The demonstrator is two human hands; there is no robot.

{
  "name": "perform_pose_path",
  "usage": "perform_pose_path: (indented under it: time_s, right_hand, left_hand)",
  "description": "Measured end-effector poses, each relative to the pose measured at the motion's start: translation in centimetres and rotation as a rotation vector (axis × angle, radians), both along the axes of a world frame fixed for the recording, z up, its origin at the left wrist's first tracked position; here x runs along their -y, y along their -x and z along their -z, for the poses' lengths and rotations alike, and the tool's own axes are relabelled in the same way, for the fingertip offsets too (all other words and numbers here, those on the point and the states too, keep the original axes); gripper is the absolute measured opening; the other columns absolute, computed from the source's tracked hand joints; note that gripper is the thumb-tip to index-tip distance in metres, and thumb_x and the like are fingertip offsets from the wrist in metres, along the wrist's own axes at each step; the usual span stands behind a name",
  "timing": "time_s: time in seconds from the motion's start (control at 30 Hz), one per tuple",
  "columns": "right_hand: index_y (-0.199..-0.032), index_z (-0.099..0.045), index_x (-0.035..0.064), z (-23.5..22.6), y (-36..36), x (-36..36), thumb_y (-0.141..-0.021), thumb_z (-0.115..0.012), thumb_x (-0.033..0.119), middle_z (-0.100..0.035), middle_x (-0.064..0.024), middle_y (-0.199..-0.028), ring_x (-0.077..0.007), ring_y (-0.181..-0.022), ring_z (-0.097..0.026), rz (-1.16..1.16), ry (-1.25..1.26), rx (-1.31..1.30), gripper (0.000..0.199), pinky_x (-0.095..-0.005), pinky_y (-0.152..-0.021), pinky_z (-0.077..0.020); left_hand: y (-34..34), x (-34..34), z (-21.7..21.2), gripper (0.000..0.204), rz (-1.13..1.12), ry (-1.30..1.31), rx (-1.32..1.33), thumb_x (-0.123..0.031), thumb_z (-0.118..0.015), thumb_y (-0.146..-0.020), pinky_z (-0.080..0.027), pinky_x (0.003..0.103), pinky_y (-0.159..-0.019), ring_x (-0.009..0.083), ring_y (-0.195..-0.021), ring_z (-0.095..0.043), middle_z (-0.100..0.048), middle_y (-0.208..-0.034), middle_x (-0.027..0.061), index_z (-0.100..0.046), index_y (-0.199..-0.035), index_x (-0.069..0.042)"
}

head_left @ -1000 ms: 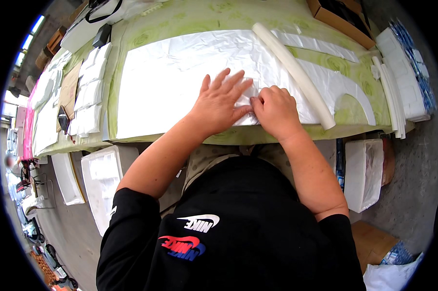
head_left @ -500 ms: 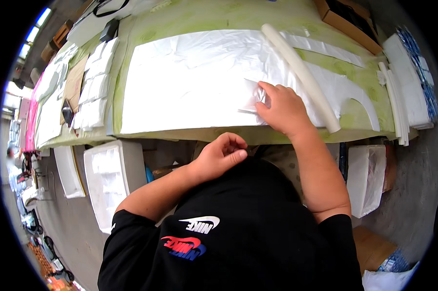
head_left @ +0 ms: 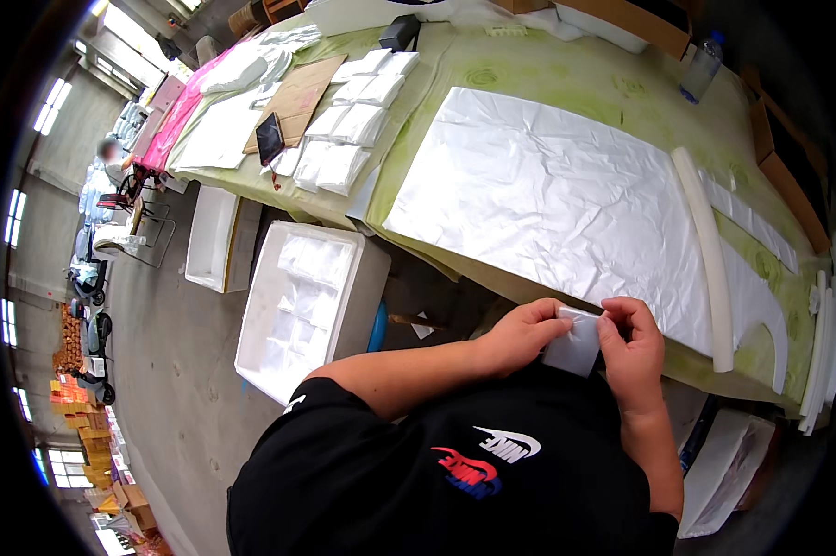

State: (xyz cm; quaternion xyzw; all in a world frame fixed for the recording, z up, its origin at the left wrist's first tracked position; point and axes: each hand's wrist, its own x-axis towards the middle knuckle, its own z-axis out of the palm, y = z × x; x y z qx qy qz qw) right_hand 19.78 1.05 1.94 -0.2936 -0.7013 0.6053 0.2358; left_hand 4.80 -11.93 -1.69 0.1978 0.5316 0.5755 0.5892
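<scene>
A: What do the hands have?

B: Both grip one small white packet (head_left: 575,341), held close to the body, just off the near edge of the green table (head_left: 566,79). The left hand (head_left: 521,335) has its fingers curled and pinches the packet's left edge. The right hand (head_left: 633,350) is curled too, thumb and fingers nipping the packet's upper right corner.

A: Is the packet resting on anything?

B: No, it hangs between the two hands, above the black shirt (head_left: 455,463), tilted a little.

A: What lies on the table near it?

B: A big crinkled silvery sheet (head_left: 547,199) is spread flat, its near corner just above the right hand. Along its right side lies a long white foam strip (head_left: 705,250), running from the far part of the table toward the near edge. Right of that lies a narrow white cut piece (head_left: 756,278) with a curved end.

A: And to the left?

B: A cluster of small white pouches (head_left: 348,120) sits on the table's left part, beside a piece of brown cardboard (head_left: 297,93) and a dark phone (head_left: 270,139). Farther left lies a pink cloth (head_left: 172,120).

A: Below the table?

B: A white foam box (head_left: 297,306) stands on the grey floor (head_left: 177,371), filled with more white pouches. A second white box (head_left: 212,236) stands just beyond it. A clear bottle (head_left: 702,67) stands at the far right of the table.
</scene>
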Motion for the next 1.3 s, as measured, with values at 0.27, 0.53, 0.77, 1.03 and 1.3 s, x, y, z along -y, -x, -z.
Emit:
perform_pose_path:
  time_s: [0.27, 0.53, 0.77, 1.03, 1.3]
  right_hand:
    - [-0.109, -0.064, 0.0026, 1.2, -0.4, -0.6, -0.096, -0.064, -0.002, -0.062, 0.0, -0.097, -0.0073, -0.085, -0.056, 0.083, -0.012, -0.136, 0.014, -0.023, -0.078, -0.0474]
    - [-0.105, -0.064, 0.0012, 3.0, -1.4, -0.4, -0.096, -0.064, -0.002, -0.061, -0.0001, -0.093, -0.0067, -0.083, -0.055, 0.029, -0.04, -0.077, 0.01, -0.0222, -0.077, -0.0471]
    - [-0.108, -0.063, 0.0022, 3.0, -2.0, 0.2, -0.096, -0.062, -0.002, -0.062, -0.0013, -0.094, -0.0069, -0.083, -0.057, -0.015, -0.03, -0.011, 0.013, -0.0216, -0.077, -0.0472]
    - [-0.103, -0.065, 0.0021, 2.7, -1.8, 0.5, -0.093, -0.065, -0.004, -0.062, -0.0017, -0.092, -0.0078, -0.081, -0.056, 0.066, -0.065, 0.002, 0.011, -0.0223, -0.074, -0.0468]
    - [-0.103, -0.064, 0.0032, -0.6, -2.8, -3.8, -0.082, -0.07, -0.006, -0.065, -0.0154, -0.108, -0.0373, -0.102, -0.06, 0.342, -1.09, 0.059, 0.023, -0.0458, -0.094, -0.0482]
  left_hand:
    - [9.0, 3.5, -3.6, 0.039, -0.386, -0.134, -0.372, -0.013, -0.062, -0.103, -0.051, 0.029, -0.084, 0.0107, -0.092, -0.06, -0.064, -0.106, 0.0009, -0.055, -0.141, -0.008]
    - [32.2, 7.0, -6.9, 0.05, -1.005, -0.109, -0.751, -0.017, -0.076, -0.094, -0.051, 0.025, -0.074, 0.0119, -0.087, -0.063, -0.069, -0.099, 0.0091, -0.051, -0.133, 0.002]
    - [42.4, 1.2, -7.7, 0.045, -0.922, 0.236, -1.139, -0.028, -0.081, -0.088, -0.052, 0.03, -0.078, 0.0159, -0.089, -0.067, -0.073, -0.105, 0.0095, -0.062, -0.122, -0.004]
    - [44.5, -2.6, -5.1, 0.034, -0.67, 0.666, -1.722, -0.038, -0.073, -0.091, -0.045, 0.047, -0.108, 0.0305, -0.131, -0.055, -0.06, -0.14, 0.0089, -0.07, -0.121, -0.023]
    - [45.3, -1.8, -0.7, 0.026, -0.735, -0.177, -1.833, -0.014, -0.075, -0.088, -0.049, 0.039, -0.101, 0.0301, -0.111, -0.067, -0.073, -0.115, 0.0118, -0.072, -0.113, -0.005]
